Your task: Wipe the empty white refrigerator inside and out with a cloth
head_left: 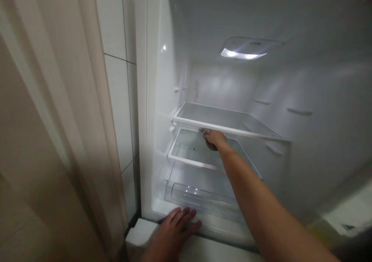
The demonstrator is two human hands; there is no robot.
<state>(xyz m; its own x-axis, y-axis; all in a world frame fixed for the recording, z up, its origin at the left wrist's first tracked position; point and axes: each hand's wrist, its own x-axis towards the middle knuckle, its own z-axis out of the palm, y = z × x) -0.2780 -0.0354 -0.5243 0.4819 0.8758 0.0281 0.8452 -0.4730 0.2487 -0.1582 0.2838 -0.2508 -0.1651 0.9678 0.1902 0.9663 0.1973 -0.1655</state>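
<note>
My right hand (217, 137) reaches deep into a fridge, its fingers closed on a dark, patterned cloth (211, 145). Hand and cloth are just over the lower glass shelf (186, 147), below the front edge of the upper glass shelf (215, 112). A small dark speck (194, 149) shows on the lower shelf, left of the cloth. At the bottom front, my left hand (177, 229) rests with fingers spread on the white ledge at the fridge opening, holding nothing.
Under the lower shelf sits a clear plastic drawer (203, 198). A lit lamp (244, 54) is set in the ceiling, and shelf-support ribs (299, 111) line the walls. Left of the fridge stand a tiled wall (114, 83) and a beige door frame (87, 99).
</note>
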